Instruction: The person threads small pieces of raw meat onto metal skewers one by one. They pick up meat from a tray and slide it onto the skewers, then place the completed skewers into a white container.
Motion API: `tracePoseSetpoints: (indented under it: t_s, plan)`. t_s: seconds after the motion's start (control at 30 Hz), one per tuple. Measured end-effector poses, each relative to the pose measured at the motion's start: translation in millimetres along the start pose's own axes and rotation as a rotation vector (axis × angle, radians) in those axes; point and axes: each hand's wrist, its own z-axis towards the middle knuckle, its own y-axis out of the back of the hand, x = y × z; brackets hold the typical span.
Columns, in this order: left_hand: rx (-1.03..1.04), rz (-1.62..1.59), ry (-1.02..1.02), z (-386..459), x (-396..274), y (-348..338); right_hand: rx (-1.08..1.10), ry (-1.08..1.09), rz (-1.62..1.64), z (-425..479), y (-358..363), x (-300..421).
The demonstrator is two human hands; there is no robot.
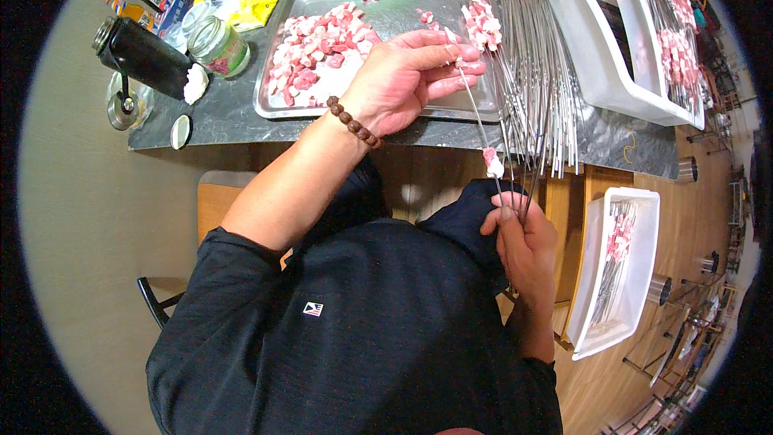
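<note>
My left hand (416,75), with a beaded bracelet at the wrist, reaches over the metal tray (441,112) and pinches a small piece of raw meat (451,36) at the tip of a metal skewer (474,99). Lower on that skewer sit pink and white meat pieces (493,163). In front of the table edge, my right hand (522,223) grips the lower part of this skewer together with several others. Diced raw meat (326,42) lies heaped on the tray's left side. Loaded skewer ends (482,21) rest on its right side.
Many bare metal skewers (537,72) lie right of the tray, overhanging the edge. White plastic bins (634,96) stand at the right, one with loaded skewers; another bin (649,254) sits lower. At left are a black bottle (151,57), a glass jar (218,48) and a lid (180,132).
</note>
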Motion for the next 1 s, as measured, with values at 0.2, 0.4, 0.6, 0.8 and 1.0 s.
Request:
tracePoseSetpoints:
  t_s: [0.2,0.4,0.6,0.8,1.0]
  plan:
    - [-0.003,-0.005,-0.011,-1,3,0,-0.001,-0.015,0.001,2,0,-2]
    - [-0.021,-0.040,-0.019,-2,8,1,0.006,0.004,-0.020,4,0,1]
    - [-0.013,-0.041,-0.002,1,13,7,-0.028,0.128,-0.156,9,-1,-10]
    - [-0.034,-0.020,0.013,0,16,8,-0.005,0.112,-0.202,10,1,-7]
    - [-0.028,-0.032,0.025,0,16,10,0.000,0.248,-0.281,23,-1,-6]
